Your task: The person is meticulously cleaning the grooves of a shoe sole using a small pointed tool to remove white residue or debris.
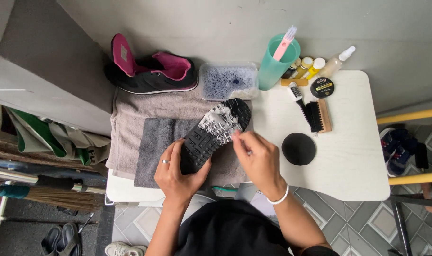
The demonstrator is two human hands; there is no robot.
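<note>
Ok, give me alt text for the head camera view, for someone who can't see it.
A person's left hand holds a black shoe sole-up over a grey towel while the right hand works at white foam on the sole. A second black-and-pink shoe, brushes and small bottles sit on the white table.

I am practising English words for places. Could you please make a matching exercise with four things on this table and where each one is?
Things:
1. shoe with pink lining
2. teal cup
3. black round sponge
4. shoe with foamy sole

Places:
A. on the bare white table, right of the hands
B. in the left hand
C. at the back of the towel
D. beside the clear box, holding a pink brush

Pairs: 1-C, 2-D, 3-A, 4-B
</note>
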